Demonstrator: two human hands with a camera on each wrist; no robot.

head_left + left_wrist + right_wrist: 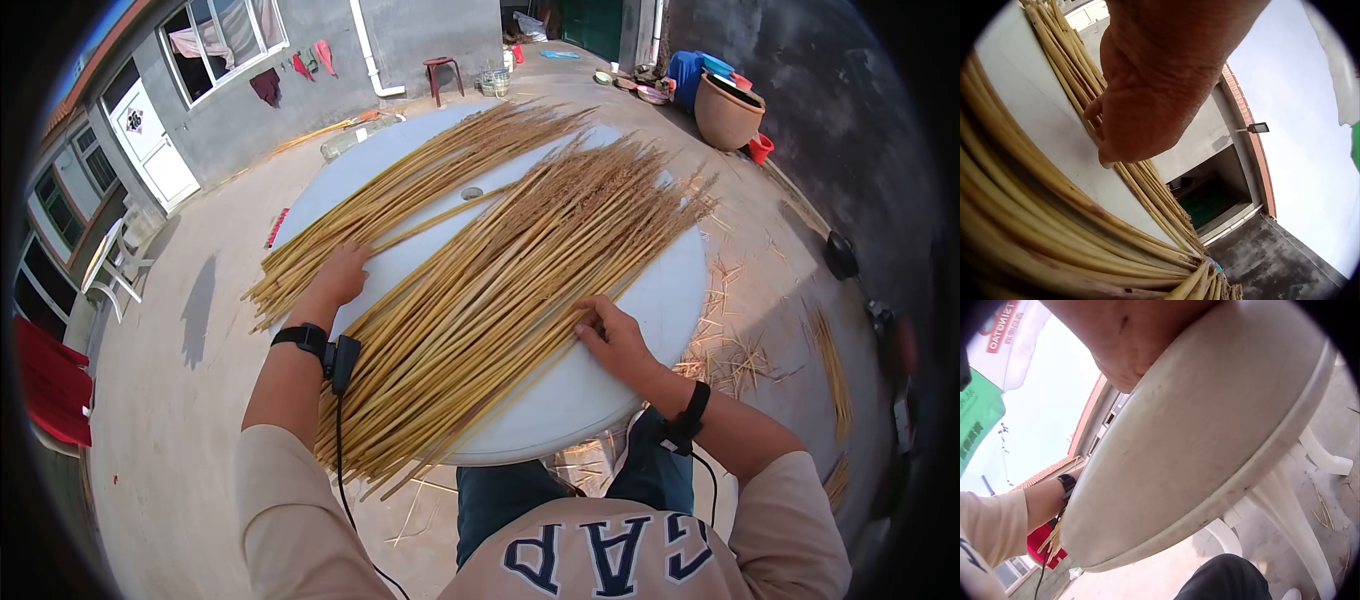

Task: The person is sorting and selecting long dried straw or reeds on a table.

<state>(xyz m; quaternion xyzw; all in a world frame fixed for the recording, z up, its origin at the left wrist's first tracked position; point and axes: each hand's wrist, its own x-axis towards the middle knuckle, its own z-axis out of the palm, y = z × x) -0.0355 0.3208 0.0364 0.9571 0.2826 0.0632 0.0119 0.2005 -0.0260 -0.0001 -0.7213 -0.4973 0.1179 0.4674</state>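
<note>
The pale round table [665,300] is shaded by stalks: the larger bundle [490,290] is spread mid-frame, the smaller bundle [400,185] laid upper left. There, stalk ends are met by the left hand [343,275], fingertips parted; at centre right, the larger bundle's edge is neared by the right hand [617,343], fingers bent, grip hidden.

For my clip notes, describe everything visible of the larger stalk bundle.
The larger bundle is a loose spread of long, thin, yellow-brown, dry-looking stalks with feathery brown heads at the far end; no tie shows. It lies slantwise on the round, pale table, bare ends jutting over the near edge. The right hand touches its right edge.
</note>
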